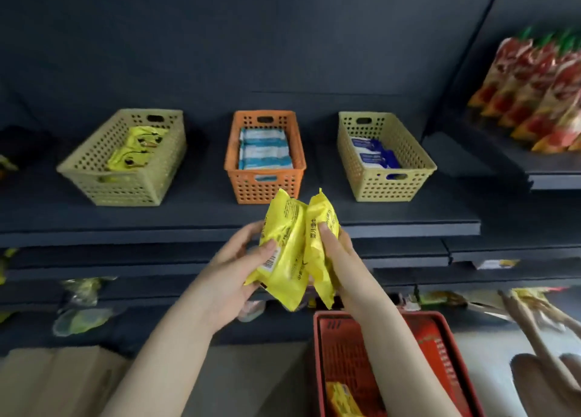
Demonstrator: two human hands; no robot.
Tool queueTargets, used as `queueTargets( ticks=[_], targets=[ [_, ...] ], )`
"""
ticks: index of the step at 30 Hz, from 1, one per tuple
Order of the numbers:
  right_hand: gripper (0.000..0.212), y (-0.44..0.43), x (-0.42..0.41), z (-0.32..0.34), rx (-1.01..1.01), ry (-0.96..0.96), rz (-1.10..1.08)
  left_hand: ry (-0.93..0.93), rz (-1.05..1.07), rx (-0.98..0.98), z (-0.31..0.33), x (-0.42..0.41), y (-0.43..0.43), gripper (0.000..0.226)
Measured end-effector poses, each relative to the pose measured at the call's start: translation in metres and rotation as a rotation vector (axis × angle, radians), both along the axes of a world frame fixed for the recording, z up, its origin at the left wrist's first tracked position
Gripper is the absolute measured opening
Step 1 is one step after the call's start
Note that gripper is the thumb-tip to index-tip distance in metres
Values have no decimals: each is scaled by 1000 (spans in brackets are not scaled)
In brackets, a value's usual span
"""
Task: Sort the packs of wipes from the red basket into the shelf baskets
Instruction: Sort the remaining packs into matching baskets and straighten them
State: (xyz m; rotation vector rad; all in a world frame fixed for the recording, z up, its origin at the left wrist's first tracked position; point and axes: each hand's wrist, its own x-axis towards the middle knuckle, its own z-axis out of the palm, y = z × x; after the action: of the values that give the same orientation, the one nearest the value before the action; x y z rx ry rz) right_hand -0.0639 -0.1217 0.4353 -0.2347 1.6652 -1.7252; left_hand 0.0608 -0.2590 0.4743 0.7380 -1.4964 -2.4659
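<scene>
Pretty dim in here, everything's dark blue-grey: flat back panel [251, 39], a deep shelf [393, 215] in front of it, narrower shelves [94, 259] stepping down below. A higher side shelf [490, 161] on the right has red-and-orange snack bags [534, 95] lined up toward its right end. Blurry packets [81, 319] sit at the lowest shelf's left end. Grey floor [261, 375], with a cardboard box [56, 382] on it.

Two packs, side by side, in front of a shelf [220, 215] with three baskets.
The left hand [229, 278] grips the left pack [283, 253] and the right hand [339, 259] grips the right pack [320, 259]; the packs touch between the fingers [267, 250]. Beyond the fingertips stands the middle basket [264, 193], the left basket [125, 193] well to their left, the right basket [386, 190] to their right, each with stored packs [264, 152] inside. Below the right fingers sits the low basket [361, 314], holding a loose pack [342, 401].
</scene>
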Motion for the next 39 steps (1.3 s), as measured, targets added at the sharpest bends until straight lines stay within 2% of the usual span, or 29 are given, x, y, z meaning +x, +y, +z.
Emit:
queueTargets(
  ticks=[2, 6, 9, 11, 17, 25, 29, 33, 39],
  targets=[
    [63, -40, 21, 7, -61, -68, 98, 13, 50, -50, 10, 26, -35, 42],
    [59, -119, 67, 26, -241, -257, 256, 44, 119, -101, 27, 74, -106, 41],
    [48, -162, 91, 43, -292, -373, 200, 78, 192, -98, 35, 106, -154, 41],
    [50, -181, 95, 47, -313, -415, 156, 115, 244, -81, 40, 122, -185, 40],
    [35, -226, 79, 63, -237, -323, 136, 191, 381, -53, 41, 136, -258, 39],
    [23, -314, 23, 68, -212, -152, 69, 200, 478, -28, 33, 99, -330, 35],
    [39, -366, -1, 65, -249, 16, 30, 192, 536, -42, 30, 75, -363, 27],
    [46, -408, -20, 62, -140, 162, -84, 211, 587, -41, 25, 62, -393, 28],
    [40, -454, -13, 44, 15, 15, -149, 211, 564, -3, 16, 56, -442, 35]
  ],
)
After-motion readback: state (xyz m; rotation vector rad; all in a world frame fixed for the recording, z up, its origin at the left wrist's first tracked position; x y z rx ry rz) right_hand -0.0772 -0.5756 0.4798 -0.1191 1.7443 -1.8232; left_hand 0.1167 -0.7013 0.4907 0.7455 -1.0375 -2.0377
